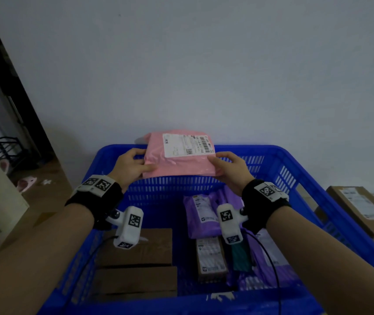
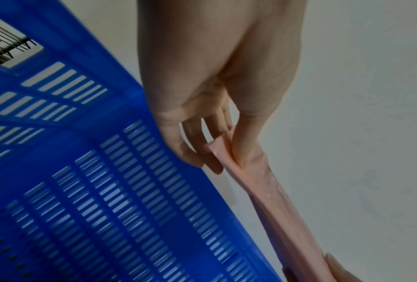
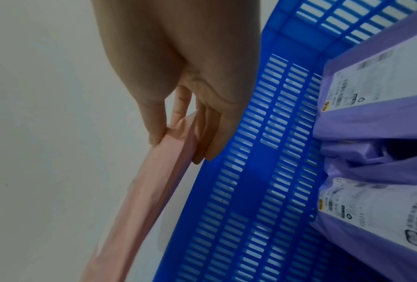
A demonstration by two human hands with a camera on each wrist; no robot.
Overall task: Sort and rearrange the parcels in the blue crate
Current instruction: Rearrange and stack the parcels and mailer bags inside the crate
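Observation:
A flat pink parcel with a white label is held above the far wall of the blue crate. My left hand pinches its left edge, thumb on top and fingers beneath; the left wrist view shows the pink parcel edge-on between thumb and fingers. My right hand pinches the right edge in the same way, with the pink parcel edge-on in the right wrist view. Inside the crate lie purple parcels, brown cardboard boxes and a small labelled box.
A cardboard box with a label lies outside the crate on the right. A plain pale wall stands just behind the crate. At the left a doorway opens onto a floor with small items. Purple parcels fill the crate's right side.

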